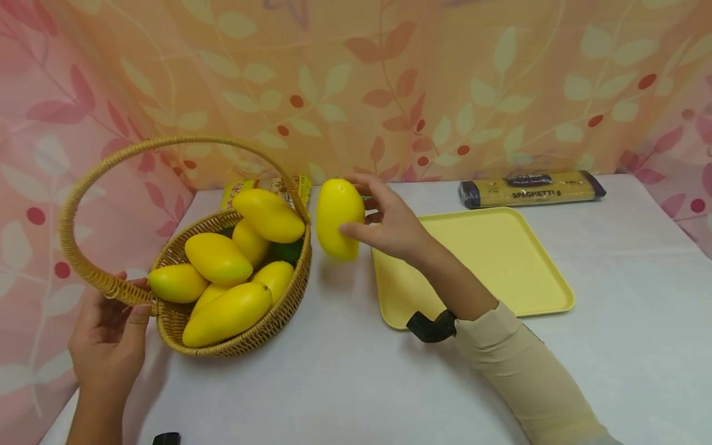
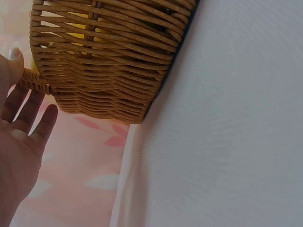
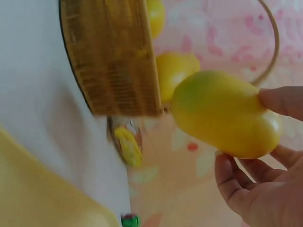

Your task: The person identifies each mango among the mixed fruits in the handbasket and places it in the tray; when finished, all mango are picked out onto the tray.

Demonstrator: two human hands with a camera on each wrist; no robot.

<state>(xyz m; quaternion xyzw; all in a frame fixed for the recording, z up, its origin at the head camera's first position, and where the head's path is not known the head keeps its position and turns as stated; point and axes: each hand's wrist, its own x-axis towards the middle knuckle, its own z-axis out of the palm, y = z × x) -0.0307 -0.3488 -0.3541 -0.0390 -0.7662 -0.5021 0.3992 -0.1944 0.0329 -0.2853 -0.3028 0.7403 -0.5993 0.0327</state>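
Note:
A yellow mango is pinched between the thumb and fingers of my right hand, above the table just right of the wicker basket. In the right wrist view, the mango shows a greenish patch at the end away from my palm. Several more yellow mangoes fill the basket, with something dark green partly hidden beneath them. My left hand holds the base of the arched handle at the basket's left side. In the left wrist view, its thumb and fingers lie about the handle's wrapped foot.
A pale yellow tray lies right of centre, partly under my right forearm. Behind it lies a spaghetti packet near the back edge. A yellow printed packet shows behind the basket. Patterned curtain closes off the back and sides.

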